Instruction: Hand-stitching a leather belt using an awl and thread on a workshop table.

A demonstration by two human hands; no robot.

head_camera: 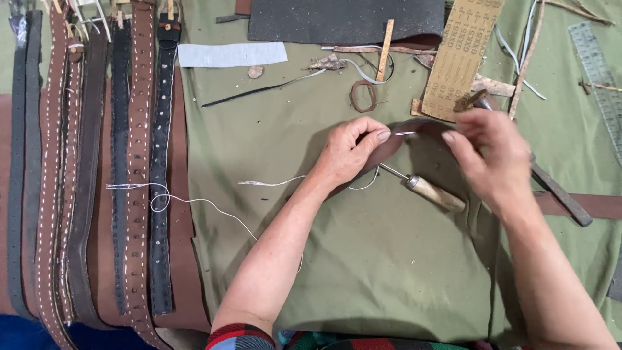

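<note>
Left hand fingers pinching a curved brown leather strap, right hand blurry, fingers unclear, wooden-handled awl just below, white thread trailing, belts lined up left on green-clothed bench.

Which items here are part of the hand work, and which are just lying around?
In use: left hand, right hand, brown leather strap, white thread.
Lying about: awl, finished belts, sandpaper strip, ruler, leather loop.

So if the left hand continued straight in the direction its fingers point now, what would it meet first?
The left hand points right, along the dark brown leather strap it pinches. Going on, it would probably meet the right hand's fingertips first, just across a short gap above the strap. Depth is unclear from this single view.
</note>
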